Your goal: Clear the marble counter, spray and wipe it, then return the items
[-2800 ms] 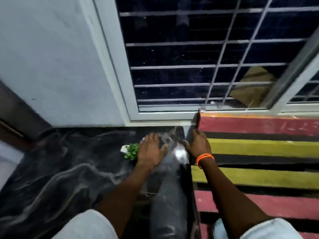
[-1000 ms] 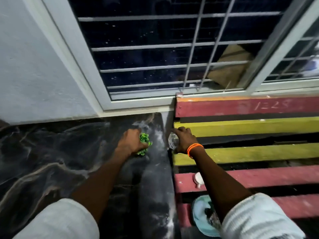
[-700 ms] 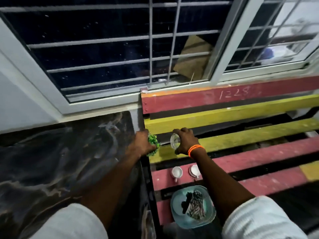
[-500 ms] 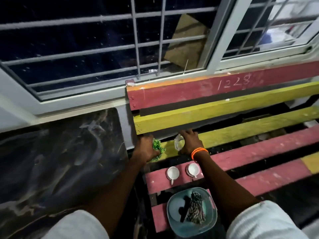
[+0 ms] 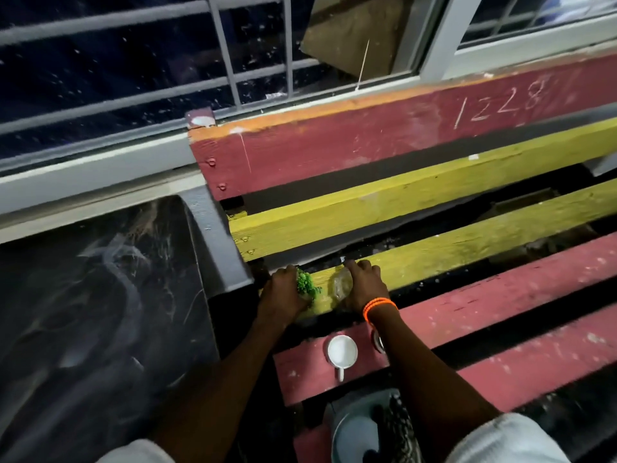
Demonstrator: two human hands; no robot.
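Observation:
The black marble counter (image 5: 100,312) fills the left half of the view, with white streaks on it. To its right stands a bench of red and yellow slats (image 5: 467,248). My left hand (image 5: 282,292) is shut on a small green plant (image 5: 306,286) and rests it on a yellow slat. Beside it my right hand (image 5: 364,285), with an orange band at the wrist, is shut on a small clear glass (image 5: 342,285) on the same slat.
A white cup (image 5: 342,352) stands on the red slat just below my hands; a second one is partly hidden by my right forearm. A pale blue plate (image 5: 354,432) with dark items lies at the bottom. A barred window (image 5: 167,78) runs behind counter and bench.
Both hands have carried the green plant and the glass off the counter, rightward onto the bench's yellow slat. The view has swung right, bringing the cups and plate into sight.

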